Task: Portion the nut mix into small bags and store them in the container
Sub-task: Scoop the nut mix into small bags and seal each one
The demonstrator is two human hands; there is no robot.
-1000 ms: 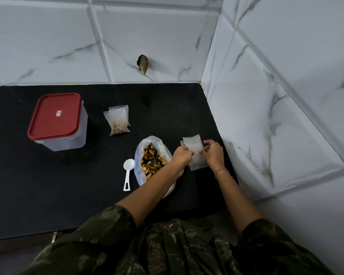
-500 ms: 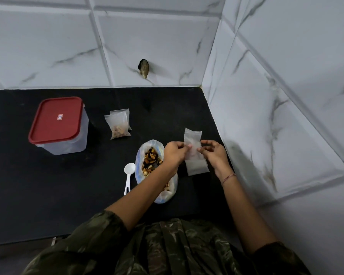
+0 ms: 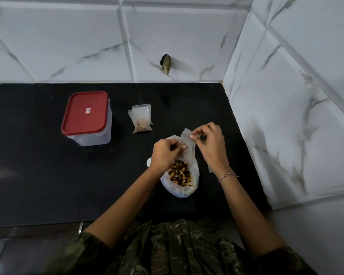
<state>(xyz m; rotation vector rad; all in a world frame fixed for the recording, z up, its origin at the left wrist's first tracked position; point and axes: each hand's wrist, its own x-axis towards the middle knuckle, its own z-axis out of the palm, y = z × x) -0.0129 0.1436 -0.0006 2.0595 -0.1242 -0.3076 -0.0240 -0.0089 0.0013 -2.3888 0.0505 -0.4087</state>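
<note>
Nut mix [image 3: 179,174] lies just below the centre of the frame, heaped in a big bag [image 3: 194,175] of thin clear plastic that stands open on the black counter [image 3: 38,175]. Directly above it the person holds one small bag [image 3: 187,148], empty and flat, off the counter. The left hand [image 3: 164,155] pinches its lower left edge with curled fingers. The right hand [image 3: 212,143] pinches the top edge between thumb and fingertip, as if working the mouth apart, though I cannot tell whether it has opened.

That film looks feather-light, limp and slippery, with layers that likely cling. The place to take it is at the mouth, one lip in each hand; gripped lower, it would probably just fold. The nuts are hard, loose and prone to roll, so they are best moved with the white spoon [image 3: 149,162], which peeks out from behind the left hand.

To the upper left of the hands lie filled bags [image 3: 140,121], two by the look of it. Further left the container [image 3: 91,138] stands with its red lid [image 3: 85,113] on; what it holds I cannot tell.
</note>
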